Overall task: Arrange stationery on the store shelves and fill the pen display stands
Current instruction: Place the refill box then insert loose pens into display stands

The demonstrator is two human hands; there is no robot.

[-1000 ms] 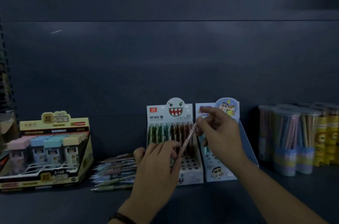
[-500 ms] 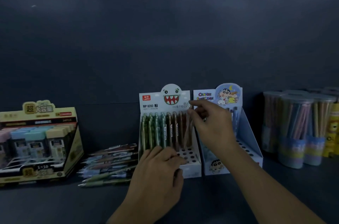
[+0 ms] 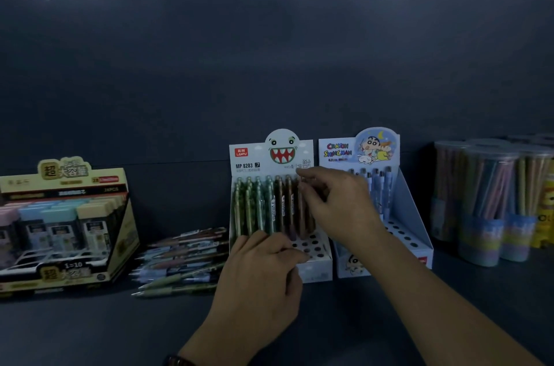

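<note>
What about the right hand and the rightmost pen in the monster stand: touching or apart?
Touching. The head view shows the right hand pinching the top of the rightmost pen in the monster stand.

Left hand (image 3: 266,272) palm down with fingers curled, right hand (image 3: 338,206) extended forward, fingertips bent together

— What is the person wearing?
— Little shows. Back from the fingers of the left hand (image 3: 263,272), at the wrist, sits a dark band (image 3: 177,361), half cut off by the lower edge of the view; watch or bracelet, too dim to tell.
— And the right hand (image 3: 338,209)?
— Bare fingers, bare wrist, and a bare forearm running back to the corner, as on the left.
</note>
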